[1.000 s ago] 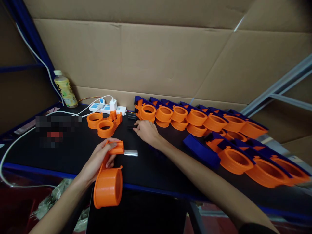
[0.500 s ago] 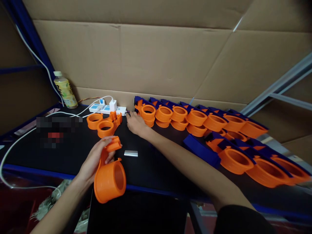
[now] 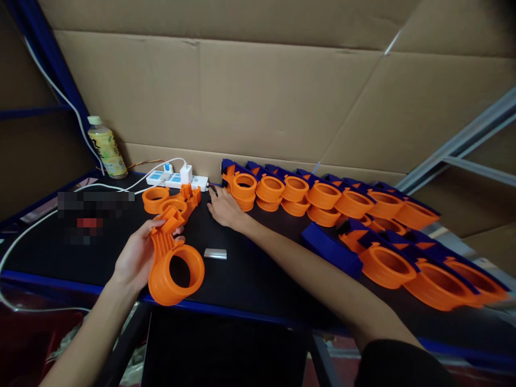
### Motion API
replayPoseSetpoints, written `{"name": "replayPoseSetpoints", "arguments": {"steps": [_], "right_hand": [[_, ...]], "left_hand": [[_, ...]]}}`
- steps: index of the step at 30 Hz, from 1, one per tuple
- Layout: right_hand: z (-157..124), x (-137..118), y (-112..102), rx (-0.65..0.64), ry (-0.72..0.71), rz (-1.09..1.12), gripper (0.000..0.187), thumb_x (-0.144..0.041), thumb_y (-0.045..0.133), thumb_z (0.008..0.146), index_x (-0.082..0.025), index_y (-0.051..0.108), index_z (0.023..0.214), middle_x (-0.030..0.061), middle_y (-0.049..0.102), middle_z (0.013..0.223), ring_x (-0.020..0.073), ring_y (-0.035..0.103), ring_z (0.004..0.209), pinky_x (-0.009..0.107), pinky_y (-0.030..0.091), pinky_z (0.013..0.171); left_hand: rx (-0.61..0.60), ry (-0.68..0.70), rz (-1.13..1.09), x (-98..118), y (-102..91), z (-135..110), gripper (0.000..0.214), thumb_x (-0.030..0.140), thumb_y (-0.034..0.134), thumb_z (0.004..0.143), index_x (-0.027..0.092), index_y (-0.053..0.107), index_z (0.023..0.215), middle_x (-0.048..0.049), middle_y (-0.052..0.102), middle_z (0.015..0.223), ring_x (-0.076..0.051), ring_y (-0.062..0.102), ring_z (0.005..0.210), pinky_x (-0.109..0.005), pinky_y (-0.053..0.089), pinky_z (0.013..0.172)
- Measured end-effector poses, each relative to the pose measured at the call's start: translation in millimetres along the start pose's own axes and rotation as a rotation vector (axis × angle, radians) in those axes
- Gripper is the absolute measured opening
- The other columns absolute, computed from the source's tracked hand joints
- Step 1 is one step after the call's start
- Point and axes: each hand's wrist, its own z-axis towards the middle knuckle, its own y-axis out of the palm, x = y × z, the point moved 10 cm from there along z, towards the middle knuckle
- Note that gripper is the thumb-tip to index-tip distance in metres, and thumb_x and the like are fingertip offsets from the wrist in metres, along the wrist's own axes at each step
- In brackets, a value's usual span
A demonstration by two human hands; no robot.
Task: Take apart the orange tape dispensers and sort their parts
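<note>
My left hand [image 3: 135,255] is closed around the narrow end of an orange plastic tape dispenser body [image 3: 177,274], with its big ring tilted toward me above the table's front edge. My right hand [image 3: 226,207] reaches to the back of the table, fingers spread and lying low beside the end of the power strip; I see nothing held in it, though the fingertips are partly hidden. Two more orange dispenser bodies [image 3: 155,200] lie just behind my left hand. A small silvery metal strip [image 3: 215,253] rests on the black tabletop between my arms.
Several orange and blue tape dispensers [image 3: 296,188] stand stacked along the cardboard wall, more at the right front [image 3: 389,263]. A blue plastic piece [image 3: 330,250] lies near my right forearm. At the back left are a white power strip [image 3: 199,183], cables and a drink bottle [image 3: 107,148].
My left hand has raised and turned the orange dispenser body, so its ring opening now faces me more. My right hand stays at the same spot, its fingers more spread.
</note>
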Motion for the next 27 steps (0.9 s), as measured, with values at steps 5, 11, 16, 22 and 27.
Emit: {"name": "replayPoseSetpoints", "arguments": {"steps": [5, 11, 16, 22, 27], "right_hand": [[-10.6, -3.9, 0.4, -0.051, -0.039, 0.066, 0.059, -0.040, 0.041, 0.100, -0.003, 0.037, 0.146, 0.0239, 0.050, 0.131, 0.0334, 0.045, 0.123, 0.049, 0.039, 0.102], [-49.5, -23.0, -14.2, -0.129, -0.226, 0.174, 0.058, -0.046, 0.047, 0.098, -0.017, 0.039, 0.147, 0.0148, 0.050, 0.134, 0.0261, 0.048, 0.120, 0.042, 0.040, 0.103], [-69.0, -25.8, -26.3, -0.166, -0.299, 0.233, 0.060, -0.047, 0.052, 0.096, -0.016, 0.040, 0.146, 0.0144, 0.051, 0.133, 0.0260, 0.048, 0.119, 0.043, 0.040, 0.104], [-72.6, -22.8, -27.2, -0.180, -0.299, 0.262, 0.056, -0.047, 0.052, 0.096, -0.012, 0.049, 0.139, 0.0153, 0.057, 0.125, 0.0260, 0.052, 0.111, 0.045, 0.042, 0.102], [-77.5, -23.6, -30.1, -0.160, -0.305, 0.299, 0.056, -0.045, 0.055, 0.095, -0.018, 0.046, 0.144, 0.0128, 0.055, 0.134, 0.0258, 0.050, 0.120, 0.044, 0.038, 0.106]], "left_hand": [[0.019, 0.210, 0.087, 37.7, 12.6, 11.9, 0.021, 0.013, 0.063, 0.077, 0.017, 0.069, 0.097, -0.0075, 0.073, 0.099, -0.025, 0.071, 0.090, -0.041, 0.061, 0.079], [-0.072, 0.311, 0.462, 78.8, 60.4, 58.9, 0.028, 0.019, 0.067, 0.077, 0.011, 0.070, 0.104, -0.0101, 0.072, 0.088, -0.020, 0.070, 0.076, -0.033, 0.059, 0.070], [-0.006, 0.358, 0.726, 94.0, 82.0, 112.3, 0.021, 0.019, 0.065, 0.082, 0.012, 0.071, 0.101, -0.0080, 0.072, 0.076, -0.018, 0.067, 0.065, -0.028, 0.052, 0.060], [0.030, 0.299, 0.973, 80.1, 97.3, 172.3, 0.020, 0.023, 0.068, 0.088, 0.011, 0.068, 0.104, -0.0065, 0.070, 0.091, -0.019, 0.067, 0.077, -0.034, 0.055, 0.070], [0.027, 0.280, 1.170, 73.6, 99.4, 201.2, 0.036, 0.034, 0.061, 0.094, 0.016, 0.059, 0.125, -0.0108, 0.061, 0.125, -0.025, 0.064, 0.104, -0.045, 0.055, 0.086]]}}
